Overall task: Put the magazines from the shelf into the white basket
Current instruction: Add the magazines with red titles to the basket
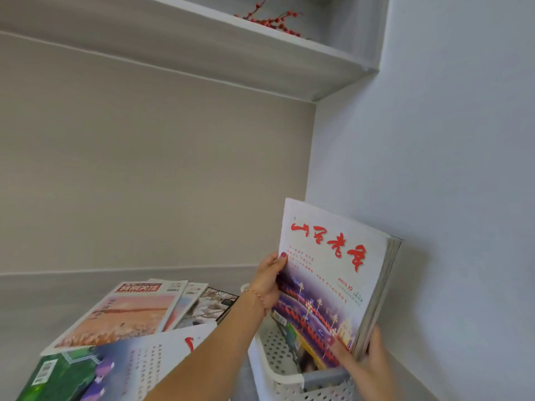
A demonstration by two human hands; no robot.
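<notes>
A thick stack of magazines (333, 273), white cover with red characters on top, stands upright in the white perforated basket (278, 369) at the lower right, against the side wall. My left hand (267, 280) grips the stack's left edge, thumb on the cover. My right hand (367, 363) holds its lower right corner, fingers across the cover. Several other magazines (124, 316) lie fanned out on the shelf to the left of the basket. A green-covered one (66, 374) lies nearest me.
The shelf surface (43, 299) runs left under the loose magazines. A grey upper shelf (202, 47) overhangs above, with a red berry branch (275, 21) on it. The pale side wall (448, 169) is close on the right.
</notes>
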